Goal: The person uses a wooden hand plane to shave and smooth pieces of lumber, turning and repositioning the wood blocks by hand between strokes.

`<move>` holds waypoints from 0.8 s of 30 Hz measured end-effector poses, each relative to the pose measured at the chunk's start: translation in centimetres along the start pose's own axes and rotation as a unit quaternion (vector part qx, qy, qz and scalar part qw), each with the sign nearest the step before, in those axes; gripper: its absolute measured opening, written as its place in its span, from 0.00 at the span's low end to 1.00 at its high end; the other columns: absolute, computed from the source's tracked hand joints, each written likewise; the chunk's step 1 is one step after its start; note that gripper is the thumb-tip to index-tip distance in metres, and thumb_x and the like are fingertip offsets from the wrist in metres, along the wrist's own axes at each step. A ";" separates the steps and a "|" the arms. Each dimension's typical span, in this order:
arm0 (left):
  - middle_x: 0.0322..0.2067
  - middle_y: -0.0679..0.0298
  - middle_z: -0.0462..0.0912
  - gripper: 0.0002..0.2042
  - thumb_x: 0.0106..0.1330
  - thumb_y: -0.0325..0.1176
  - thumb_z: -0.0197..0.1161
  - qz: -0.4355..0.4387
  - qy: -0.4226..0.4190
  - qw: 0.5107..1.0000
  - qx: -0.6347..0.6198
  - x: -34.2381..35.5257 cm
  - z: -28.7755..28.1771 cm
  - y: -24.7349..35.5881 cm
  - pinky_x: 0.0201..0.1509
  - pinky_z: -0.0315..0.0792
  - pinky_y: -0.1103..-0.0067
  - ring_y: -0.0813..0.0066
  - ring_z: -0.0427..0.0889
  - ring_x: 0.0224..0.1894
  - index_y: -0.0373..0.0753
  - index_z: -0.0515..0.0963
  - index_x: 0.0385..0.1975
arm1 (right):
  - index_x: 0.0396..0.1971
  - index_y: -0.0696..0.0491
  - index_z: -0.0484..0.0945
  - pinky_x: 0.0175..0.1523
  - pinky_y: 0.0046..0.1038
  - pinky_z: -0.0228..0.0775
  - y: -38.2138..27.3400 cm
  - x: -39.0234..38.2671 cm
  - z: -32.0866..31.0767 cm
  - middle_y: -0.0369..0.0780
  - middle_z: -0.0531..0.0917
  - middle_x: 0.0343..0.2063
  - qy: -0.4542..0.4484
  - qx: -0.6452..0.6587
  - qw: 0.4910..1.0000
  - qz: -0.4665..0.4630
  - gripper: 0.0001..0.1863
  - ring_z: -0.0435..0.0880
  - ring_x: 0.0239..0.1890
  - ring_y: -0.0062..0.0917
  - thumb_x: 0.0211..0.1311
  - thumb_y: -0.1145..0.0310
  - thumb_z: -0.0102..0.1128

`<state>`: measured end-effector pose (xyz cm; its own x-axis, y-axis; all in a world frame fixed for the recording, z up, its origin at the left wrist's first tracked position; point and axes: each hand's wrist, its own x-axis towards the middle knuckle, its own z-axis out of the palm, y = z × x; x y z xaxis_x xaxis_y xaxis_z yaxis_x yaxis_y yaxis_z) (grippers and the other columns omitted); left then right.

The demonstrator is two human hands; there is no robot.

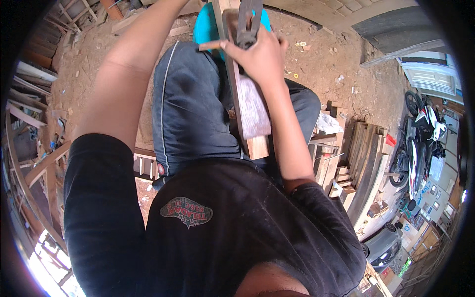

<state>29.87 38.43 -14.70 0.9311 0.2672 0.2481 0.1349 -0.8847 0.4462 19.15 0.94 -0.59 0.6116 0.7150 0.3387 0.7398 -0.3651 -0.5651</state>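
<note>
My right hand [262, 54] is closed around a wooden hand plane [254, 106], near its dark metal blade [247, 22]. The thumb lies by a short wooden cross handle [210, 46] that sticks out to the left. The plane's near part has a worn, whitish-purple face. It lies lengthwise over my lap, between my knees. From under its near end shows the pale end of a wooden piece [258, 147]. My left forearm [126, 69] reaches up past the top edge, so the left hand is out of sight.
A turquoise rounded object [205, 24] stands beyond my knees, partly hidden. Stacked wooden boards [363, 158] lie to the right, with a motorcycle [418, 143] and a grey car [383, 247] farther off. Timber frames [37, 168] line the left. Wood scraps dot the dirt floor [316, 64].
</note>
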 end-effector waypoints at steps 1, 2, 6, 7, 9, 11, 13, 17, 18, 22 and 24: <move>0.76 0.39 0.52 0.36 0.71 0.43 0.56 0.007 -0.012 1.000 0.004 0.5 -0.3 -0.4 0.82 0.49 0.68 0.46 0.51 0.79 0.33 0.57 0.75 | 0.54 0.51 0.80 0.65 0.53 0.57 -0.4 -0.8 -0.6 0.45 0.88 0.42 -0.002 0.014 1.000 -0.003 0.39 0.84 0.50 0.44 0.44 0.43 0.76; 0.76 0.39 0.53 0.35 0.71 0.43 0.55 0.013 -0.023 1.000 0.009 0.8 -0.5 -0.9 0.82 0.49 0.68 0.46 0.52 0.79 0.33 0.58 0.75 | 0.53 0.51 0.80 0.64 0.52 0.57 -1.0 -1.3 -1.0 0.45 0.87 0.44 0.012 -0.008 1.000 0.006 0.37 0.83 0.51 0.43 0.44 0.44 0.76; 0.76 0.39 0.54 0.32 0.74 0.41 0.52 0.040 -0.073 0.996 0.027 2.2 -0.5 -2.8 0.82 0.49 0.68 0.46 0.53 0.79 0.35 0.59 0.75 | 0.52 0.50 0.82 0.60 0.47 0.60 -2.2 -3.9 -2.6 0.43 0.86 0.41 -0.014 -0.026 0.999 0.022 0.35 0.84 0.47 0.38 0.48 0.43 0.76; 0.76 0.40 0.54 0.31 0.74 0.40 0.51 0.053 -0.082 0.994 0.044 2.3 -0.5 -3.5 0.82 0.49 0.68 0.46 0.53 0.79 0.35 0.59 0.75 | 0.52 0.50 0.82 0.61 0.46 0.59 -2.5 -5.4 -2.8 0.43 0.85 0.39 -0.015 -0.035 0.999 0.010 0.35 0.83 0.47 0.38 0.47 0.44 0.76; 0.76 0.40 0.55 0.30 0.75 0.39 0.50 0.122 -0.064 0.981 0.136 1.7 -0.1 -5.0 0.82 0.50 0.67 0.46 0.54 0.78 0.36 0.60 0.75 | 0.52 0.51 0.82 0.61 0.45 0.59 -3.6 -8.2 -3.8 0.42 0.84 0.36 -0.019 -0.021 0.999 -0.019 0.35 0.83 0.46 0.37 0.46 0.45 0.77; 0.75 0.41 0.56 0.29 0.75 0.38 0.50 0.091 -0.047 0.991 0.083 1.8 -0.1 -5.2 0.82 0.50 0.67 0.46 0.54 0.78 0.35 0.60 0.75 | 0.53 0.53 0.81 0.62 0.48 0.57 -3.7 -8.7 -3.9 0.44 0.85 0.42 -0.045 -0.008 0.999 -0.009 0.37 0.82 0.49 0.39 0.45 0.46 0.77; 0.75 0.41 0.57 0.28 0.75 0.37 0.50 0.072 -0.038 0.996 0.036 1.4 0.3 -4.1 0.82 0.50 0.67 0.46 0.55 0.78 0.35 0.62 0.74 | 0.53 0.54 0.80 0.62 0.48 0.56 -3.5 -8.9 -3.9 0.44 0.85 0.42 -0.052 -0.010 0.999 -0.005 0.37 0.82 0.49 0.40 0.44 0.47 0.77; 0.75 0.41 0.58 0.26 0.74 0.35 0.52 0.047 -0.033 0.998 -0.012 0.2 -0.6 -3.2 0.81 0.53 0.66 0.46 0.57 0.77 0.35 0.68 0.71 | 0.51 0.52 0.82 0.59 0.45 0.58 -2.5 -4.4 -2.2 0.44 0.86 0.39 -0.006 -0.001 1.000 -0.017 0.36 0.83 0.47 0.41 0.45 0.45 0.77; 0.74 0.41 0.59 0.25 0.74 0.35 0.52 0.040 -0.035 0.998 -0.029 -0.3 -0.9 -2.5 0.81 0.54 0.66 0.46 0.58 0.77 0.35 0.69 0.70 | 0.51 0.51 0.82 0.59 0.45 0.58 -2.1 -3.1 -1.8 0.44 0.87 0.40 -0.007 0.005 1.000 -0.013 0.36 0.84 0.47 0.41 0.45 0.44 0.77; 0.73 0.41 0.61 0.25 0.73 0.34 0.53 0.041 -0.040 0.997 -0.044 -0.4 -3.6 -0.6 0.79 0.56 0.66 0.46 0.61 0.76 0.35 0.71 0.69 | 0.50 0.50 0.82 0.59 0.46 0.59 -0.4 2.9 0.3 0.43 0.89 0.41 0.002 -0.009 1.000 -0.009 0.36 0.85 0.49 0.40 0.45 0.40 0.75; 0.72 0.41 0.62 0.24 0.73 0.34 0.54 0.037 -0.037 0.998 -0.037 -1.3 -4.1 -0.2 0.79 0.57 0.65 0.46 0.62 0.75 0.34 0.71 0.68 | 0.52 0.49 0.82 0.61 0.46 0.59 -0.7 4.1 1.0 0.43 0.89 0.38 -0.003 -0.014 1.000 -0.018 0.37 0.86 0.47 0.40 0.42 0.42 0.76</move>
<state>27.27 39.82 -11.61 0.9604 0.1706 0.2203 0.0417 -0.8698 0.4917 20.83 4.73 0.48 0.5835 0.7313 0.3533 0.7682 -0.3559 -0.5321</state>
